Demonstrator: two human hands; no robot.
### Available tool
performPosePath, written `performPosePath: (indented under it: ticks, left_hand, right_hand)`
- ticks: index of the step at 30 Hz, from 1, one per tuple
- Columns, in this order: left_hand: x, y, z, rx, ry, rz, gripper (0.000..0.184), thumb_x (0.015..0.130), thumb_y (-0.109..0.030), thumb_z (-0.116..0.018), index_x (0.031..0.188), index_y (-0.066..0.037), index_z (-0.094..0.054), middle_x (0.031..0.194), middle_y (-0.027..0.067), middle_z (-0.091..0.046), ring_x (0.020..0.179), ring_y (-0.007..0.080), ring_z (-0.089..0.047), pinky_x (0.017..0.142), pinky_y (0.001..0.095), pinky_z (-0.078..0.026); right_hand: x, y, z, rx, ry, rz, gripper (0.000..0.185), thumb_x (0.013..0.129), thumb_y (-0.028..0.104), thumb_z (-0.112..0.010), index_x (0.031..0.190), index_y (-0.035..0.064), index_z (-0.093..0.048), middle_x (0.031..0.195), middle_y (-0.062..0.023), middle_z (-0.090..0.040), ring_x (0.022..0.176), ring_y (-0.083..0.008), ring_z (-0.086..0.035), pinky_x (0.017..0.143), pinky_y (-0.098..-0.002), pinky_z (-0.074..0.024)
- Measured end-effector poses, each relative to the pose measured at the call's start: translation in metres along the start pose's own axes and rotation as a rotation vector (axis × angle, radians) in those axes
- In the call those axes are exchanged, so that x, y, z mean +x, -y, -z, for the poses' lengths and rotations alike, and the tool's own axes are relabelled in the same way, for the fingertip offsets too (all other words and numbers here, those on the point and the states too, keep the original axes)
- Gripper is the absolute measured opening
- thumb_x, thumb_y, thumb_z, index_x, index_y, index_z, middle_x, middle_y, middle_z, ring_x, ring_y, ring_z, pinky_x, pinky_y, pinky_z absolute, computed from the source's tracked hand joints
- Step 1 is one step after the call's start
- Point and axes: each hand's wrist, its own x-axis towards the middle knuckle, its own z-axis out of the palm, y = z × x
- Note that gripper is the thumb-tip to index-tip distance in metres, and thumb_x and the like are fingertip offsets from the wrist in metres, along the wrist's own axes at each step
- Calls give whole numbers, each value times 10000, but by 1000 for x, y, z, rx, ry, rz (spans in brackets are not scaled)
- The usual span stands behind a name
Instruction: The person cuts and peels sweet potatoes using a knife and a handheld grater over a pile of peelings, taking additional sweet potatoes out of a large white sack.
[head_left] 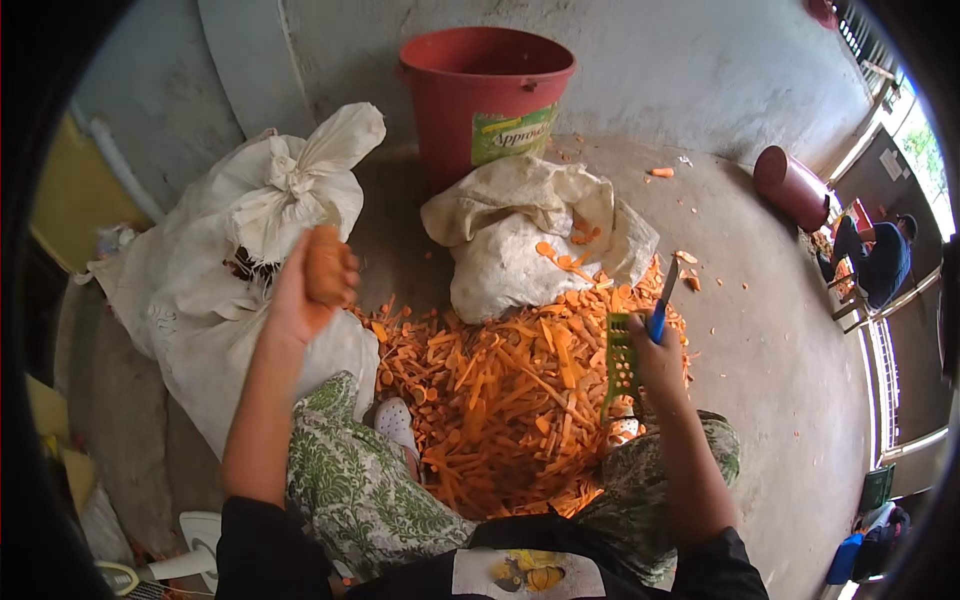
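My left hand (292,302) is raised beside the white sack, its fingers wrapped round a thick orange carrot (326,264). In my right hand (660,368) is a knife (663,305) with a blue handle, its blade pointing up and away. A flat green plastic piece with holes (621,360) is also at that hand, upright along its left side; its exact kind I cannot tell. Between my legs lies a large heap of orange carrot peelings and slices (520,400), below and between both hands.
A tied white sack (190,270) bulges at left. Beyond the heap lies a crumpled pale sack (520,260), with a red bucket (480,110) behind it. Carrot bits dot the concrete floor (780,320). At far right a person (885,260) sits near a tipped maroon bucket (790,185).
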Motion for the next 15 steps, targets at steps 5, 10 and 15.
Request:
performPosePath:
  ticks: [5, 10, 15]
  left_hand:
    - [-40, 93, -105, -24, 180, 298, 369, 850, -445, -482, 944, -89, -512, 817, 59, -571, 685, 175, -577, 544, 319, -493]
    - [-46, 177, -136, -87, 121, 385, 333, 828, -406, -544, 952, -99, -510, 820, 46, -577, 751, 192, -582, 621, 392, -516]
    - [-53, 199, -133, -92, 174, 581, 336, 862, -407, -497, 1013, -107, -500, 873, 40, -560, 805, 188, -566, 738, 368, -490]
  right_hand:
    - [-23, 54, -21, 503, 27, -90, 143, 874, 214, -529, 825, 80, -542, 666, 18, -517, 530, -72, -476, 469, -218, -373]
    - [-27, 47, -27, 700, -26, -57, 159, 878, 203, -524, 828, 54, -547, 658, 1, -547, 513, -91, -518, 461, -213, -415]
    - [-32, 13, -25, 638, -96, -127, 241, 873, 241, -523, 697, 77, -502, 582, 33, -474, 475, -60, -440, 437, -224, -349]
